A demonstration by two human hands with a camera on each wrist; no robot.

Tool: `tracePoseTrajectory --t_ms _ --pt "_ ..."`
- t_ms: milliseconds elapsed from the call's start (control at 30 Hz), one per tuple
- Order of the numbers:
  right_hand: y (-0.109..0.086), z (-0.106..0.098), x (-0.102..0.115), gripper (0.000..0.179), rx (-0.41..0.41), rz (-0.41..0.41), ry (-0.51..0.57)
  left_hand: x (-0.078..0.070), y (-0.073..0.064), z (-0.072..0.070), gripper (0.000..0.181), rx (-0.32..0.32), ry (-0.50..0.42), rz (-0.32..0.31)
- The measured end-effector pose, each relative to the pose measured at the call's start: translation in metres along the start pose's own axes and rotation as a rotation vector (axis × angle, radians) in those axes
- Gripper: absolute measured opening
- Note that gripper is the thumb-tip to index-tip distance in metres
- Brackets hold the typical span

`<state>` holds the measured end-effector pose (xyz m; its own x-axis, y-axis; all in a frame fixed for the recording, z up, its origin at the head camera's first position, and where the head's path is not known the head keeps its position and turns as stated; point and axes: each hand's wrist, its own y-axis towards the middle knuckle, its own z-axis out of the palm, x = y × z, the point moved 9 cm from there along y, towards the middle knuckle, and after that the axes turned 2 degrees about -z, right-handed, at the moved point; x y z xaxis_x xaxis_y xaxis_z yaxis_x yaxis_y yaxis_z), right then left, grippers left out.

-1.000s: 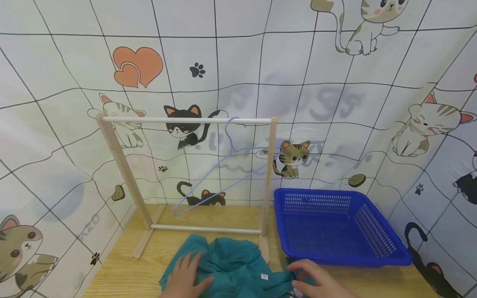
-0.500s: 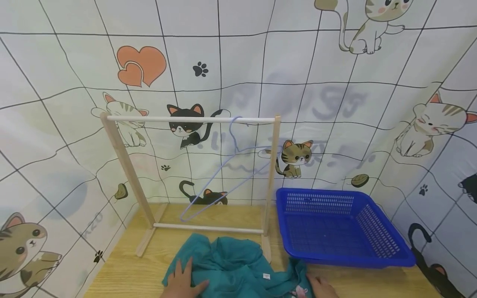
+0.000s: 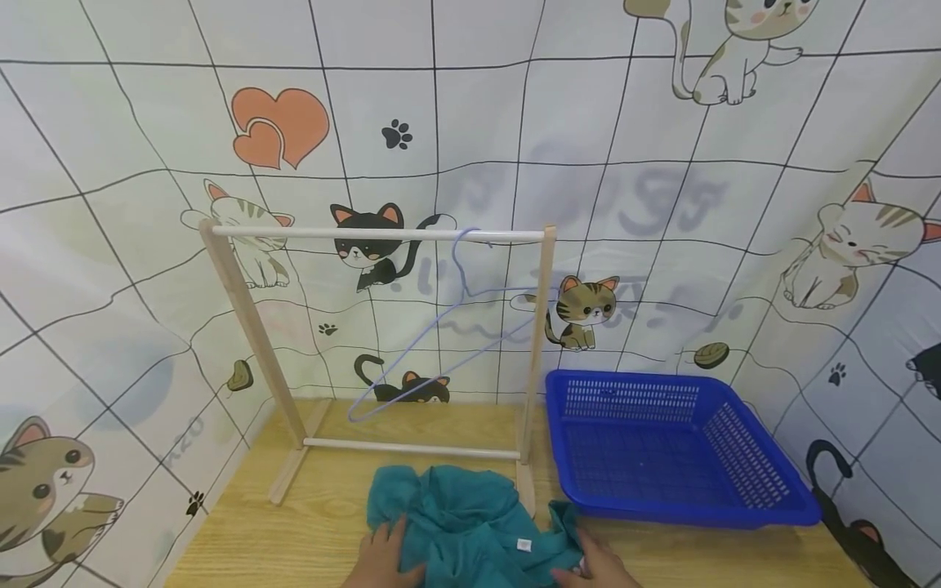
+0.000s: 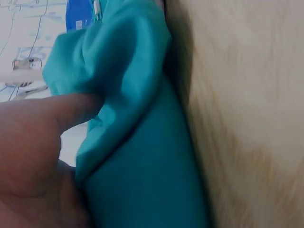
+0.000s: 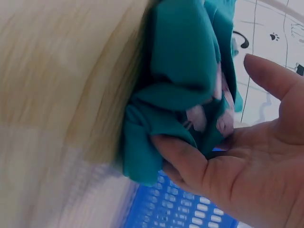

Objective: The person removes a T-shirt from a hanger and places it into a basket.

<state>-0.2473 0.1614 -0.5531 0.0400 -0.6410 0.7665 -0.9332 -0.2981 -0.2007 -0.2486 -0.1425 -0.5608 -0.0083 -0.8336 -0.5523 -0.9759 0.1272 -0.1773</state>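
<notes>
A crumpled teal garment (image 3: 463,523) with a small white label (image 3: 524,545) lies at the front of the wooden table. My left hand (image 3: 384,562) rests along its left side, the thumb touching the cloth in the left wrist view. At the right side, my right hand (image 3: 599,565) touches the bunched edge. In the right wrist view its fingers (image 5: 183,159) lie against the fabric, while the thumb (image 5: 268,76) stands away from it. Pink printed patches (image 5: 223,121) show in the folds there. The garment's lower part is cut off by the head view's bottom edge.
Behind the garment stands a wooden rack (image 3: 250,327), with a lilac hanger (image 3: 412,347) hooked on its top bar. A blue plastic basket (image 3: 684,516) sits to the right. Cat-print sheeting (image 3: 470,106) encloses the back and sides of the table (image 3: 235,531).
Both hands have moved inward, and the garment is bunched narrower between them. The right hand earlier moved off the right edge and now touches it again. The hanger swings slightly.
</notes>
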Motion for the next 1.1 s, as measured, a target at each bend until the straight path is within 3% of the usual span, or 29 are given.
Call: tracePoseTrajectory --t_ms 133,333,467,600,833,1100 --pt "0.002 0.010 0.016 0.080 0.056 -0.105 0.130 -0.019 -0.001 0.007 0.074 0.002 -0.045 0.122" --pt "0.007 0.023 0.024 0.082 0.081 -0.090 0.293 -0.047 -0.003 0.021 0.074 0.053 -0.182 0.238" --pt "0.010 0.028 0.023 0.084 0.070 -0.045 0.318 -0.060 -0.002 0.030 0.074 0.077 -0.194 0.273" --pt "0.011 0.034 0.020 0.088 0.074 0.016 0.335 -0.066 -0.002 0.036 0.075 0.106 -0.259 0.237" --pt "0.011 0.044 0.027 0.089 0.103 0.022 0.424 -0.075 -0.005 0.049 0.076 0.201 -0.564 0.157" --pt "0.009 0.043 0.030 0.090 0.085 0.022 0.386 -0.087 -0.010 0.046 0.073 0.219 -0.692 0.090"
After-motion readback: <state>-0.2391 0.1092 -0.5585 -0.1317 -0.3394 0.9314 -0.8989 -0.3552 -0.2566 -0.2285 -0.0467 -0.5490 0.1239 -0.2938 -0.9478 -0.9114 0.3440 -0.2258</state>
